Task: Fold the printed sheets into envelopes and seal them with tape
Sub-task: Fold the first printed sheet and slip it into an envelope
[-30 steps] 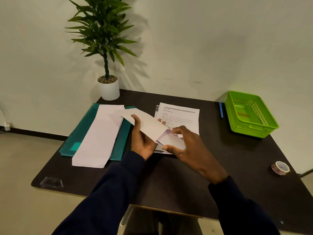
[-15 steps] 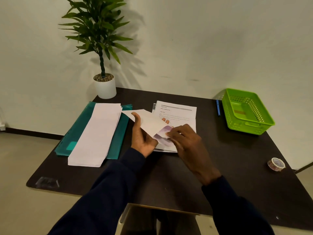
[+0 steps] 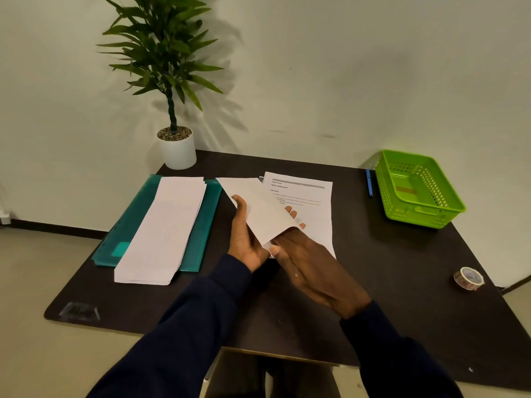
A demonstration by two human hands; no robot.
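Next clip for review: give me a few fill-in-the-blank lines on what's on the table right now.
The left hand grips a white envelope over the ____ sheet. The tape roll lies near the table's ____ edge. The pen lies beside the ____ basket. Missing: printed; right; green.

Right hand (image 3: pixel 313 271) fingers hidden at near end of envelope (image 3: pixel 258 208); inside it or beneath it, cannot tell. Left hand (image 3: pixel 244 237) fingers behind envelope, only tips showing. Printed sheet (image 3: pixel 313 196) text too small to read, near-left part covered. Plant (image 3: pixel 163 47) top cut by upper edge. Clear item (image 3: pixel 79 310) at near-left corner of counter (image 3: pixel 402 282) blurred, unidentifiable.
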